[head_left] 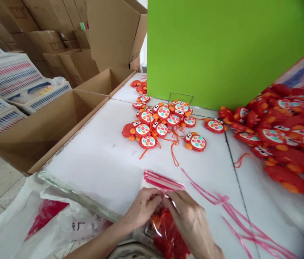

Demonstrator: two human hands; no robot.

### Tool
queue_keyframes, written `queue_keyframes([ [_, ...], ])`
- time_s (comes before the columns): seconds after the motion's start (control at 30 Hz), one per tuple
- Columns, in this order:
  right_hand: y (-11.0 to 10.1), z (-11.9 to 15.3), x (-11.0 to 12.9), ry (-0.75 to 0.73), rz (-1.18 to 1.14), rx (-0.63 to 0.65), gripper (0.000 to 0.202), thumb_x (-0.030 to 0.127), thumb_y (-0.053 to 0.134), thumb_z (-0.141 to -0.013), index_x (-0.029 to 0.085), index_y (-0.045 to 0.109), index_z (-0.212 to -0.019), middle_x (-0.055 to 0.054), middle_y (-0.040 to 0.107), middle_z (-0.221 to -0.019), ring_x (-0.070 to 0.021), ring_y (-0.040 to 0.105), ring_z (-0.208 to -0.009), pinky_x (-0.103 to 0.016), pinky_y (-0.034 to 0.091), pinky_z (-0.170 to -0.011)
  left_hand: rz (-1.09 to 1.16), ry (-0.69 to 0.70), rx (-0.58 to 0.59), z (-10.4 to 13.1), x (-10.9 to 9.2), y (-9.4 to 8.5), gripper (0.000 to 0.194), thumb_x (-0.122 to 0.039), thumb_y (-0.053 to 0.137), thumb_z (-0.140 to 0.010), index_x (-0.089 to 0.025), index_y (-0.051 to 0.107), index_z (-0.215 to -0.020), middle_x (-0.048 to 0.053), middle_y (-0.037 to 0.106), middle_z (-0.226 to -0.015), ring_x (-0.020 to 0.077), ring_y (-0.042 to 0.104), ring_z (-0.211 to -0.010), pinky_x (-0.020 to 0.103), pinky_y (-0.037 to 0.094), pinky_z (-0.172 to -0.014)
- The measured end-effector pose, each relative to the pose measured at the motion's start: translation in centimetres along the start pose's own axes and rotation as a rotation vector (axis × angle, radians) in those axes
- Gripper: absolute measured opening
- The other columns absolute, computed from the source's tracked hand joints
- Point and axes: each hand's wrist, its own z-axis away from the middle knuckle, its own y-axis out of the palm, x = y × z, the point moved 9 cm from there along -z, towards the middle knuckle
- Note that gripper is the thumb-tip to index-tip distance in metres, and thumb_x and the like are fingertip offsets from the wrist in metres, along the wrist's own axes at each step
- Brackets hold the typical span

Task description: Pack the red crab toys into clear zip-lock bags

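Note:
At the table's front edge my left hand and my right hand pinch the top of a clear plastic bag. Red and orange toys show through the plastic, though their exact shape is blurred. Just beyond my fingers lies a stack of flat bags with pink zip strips. Further back sits a loose cluster of red turtle-shaped toys with dotted white panels and orange cords. One turtle-shaped toy lies apart from them, on the near right of the cluster.
A big heap of similar toys fills the right side. Pink ribbon strips lie on the white table. A green panel stands behind. Open cardboard boxes and white plastic crates are on the left.

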Motion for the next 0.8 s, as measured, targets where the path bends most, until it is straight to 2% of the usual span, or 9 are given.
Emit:
queue_keyframes([
  [0.2,0.8,-0.8,1.5,-0.077,0.105,-0.015,0.022,0.011,0.042,-0.089,0.019,0.058,-0.076,-0.004,0.061,-0.072,-0.0192,0.058,-0.068,-0.027,0.041,-0.056,-0.194,0.120,-0.030,0.2,-2.2,0.1,0.023,-0.021,0.044,-0.082,-0.016,0.050,-0.061,-0.002,0.046,-0.057,0.0130,0.044,-0.058,0.022,0.032,-0.053],
  [0.3,0.6,-1.0,1.3,-0.051,0.072,-0.049,0.021,0.011,0.043,-0.086,0.019,0.057,-0.074,-0.004,0.060,-0.070,-0.0189,0.059,-0.066,-0.027,0.042,-0.056,-0.370,0.167,-0.039,0.5,-2.6,0.3,0.024,-0.019,0.041,-0.084,-0.016,0.054,-0.065,-0.001,0.051,-0.058,0.0137,0.047,-0.057,0.023,0.032,-0.053],
  [0.37,0.0,-0.8,0.0,0.036,-0.041,-0.083,0.019,0.014,0.043,-0.085,0.020,0.056,-0.072,-0.003,0.062,-0.069,-0.0170,0.059,-0.064,-0.026,0.044,-0.057,-0.444,0.190,-0.022,0.7,-2.6,0.5,0.025,-0.019,0.040,-0.086,-0.016,0.059,-0.071,0.001,0.057,-0.062,0.0147,0.052,-0.059,0.024,0.036,-0.057],
  [0.43,-0.9,0.0,-2.6,0.194,-0.146,-0.105,0.016,0.021,0.045,-0.084,0.021,0.057,-0.073,-0.001,0.063,-0.069,-0.0155,0.059,-0.061,-0.025,0.045,-0.058,-0.426,0.180,-0.009,0.8,-2.2,0.3,0.024,-0.022,0.039,-0.088,-0.017,0.061,-0.080,0.003,0.062,-0.067,0.0162,0.058,-0.063,0.025,0.041,-0.062],
  [0.5,-2.5,1.9,-6.2,0.372,-0.160,-0.136,0.016,0.028,0.045,-0.083,0.022,0.057,-0.074,-0.001,0.064,-0.067,-0.0165,0.060,-0.058,-0.026,0.047,-0.058,-0.312,0.116,-0.006,0.8,-1.3,-0.3,0.022,-0.026,0.040,-0.088,-0.017,0.059,-0.085,0.005,0.066,-0.073,0.0178,0.063,-0.068,0.025,0.046,-0.065],
  [0.6,-6.2,6.6,-12.3,0.604,-0.048,-0.237,0.017,0.035,0.046,-0.082,0.023,0.058,-0.076,-0.004,0.066,-0.063,-0.0225,0.063,-0.057,-0.032,0.046,-0.055,-0.173,0.028,-0.005,0.5,-0.3,-1.2,0.019,-0.030,0.042,-0.086,-0.017,0.055,-0.081,0.006,0.067,-0.075,0.0185,0.065,-0.070,0.026,0.049,-0.063],
  [0.67,-8.3,10.7,-16.6,0.794,0.022,-0.303,0.015,0.039,0.051,-0.078,0.027,0.059,-0.072,-0.005,0.067,-0.062,-0.0265,0.066,-0.062,-0.034,0.046,-0.055,-0.152,0.014,-0.016,0.3,-0.1,-1.7,0.019,-0.031,0.043,-0.085,-0.017,0.054,-0.079,0.005,0.066,-0.075,0.0187,0.065,-0.071,0.027,0.050,-0.063],
  [0.73,-9.0,14.8,-20.4,0.971,0.056,-0.280,0.012,0.039,0.057,-0.073,0.031,0.061,-0.066,-0.008,0.069,-0.064,-0.0277,0.066,-0.063,-0.035,0.045,-0.053,-0.123,-0.002,-0.026,0.1,0.1,-1.9,0.019,-0.032,0.045,-0.084,-0.017,0.054,-0.077,0.005,0.066,-0.076,0.0189,0.065,-0.072,0.027,0.050,-0.063],
  [0.8,-8.7,17.3,-22.6,1.021,0.085,-0.186,0.012,0.042,0.061,-0.069,0.031,0.063,-0.064,-0.008,0.070,-0.065,-0.0284,0.064,-0.056,-0.036,0.044,-0.048,-0.073,-0.033,-0.031,0.0,0.5,-1.9,0.019,-0.033,0.046,-0.083,-0.017,0.053,-0.075,0.005,0.066,-0.075,0.0183,0.065,-0.069,0.027,0.050,-0.062],
])
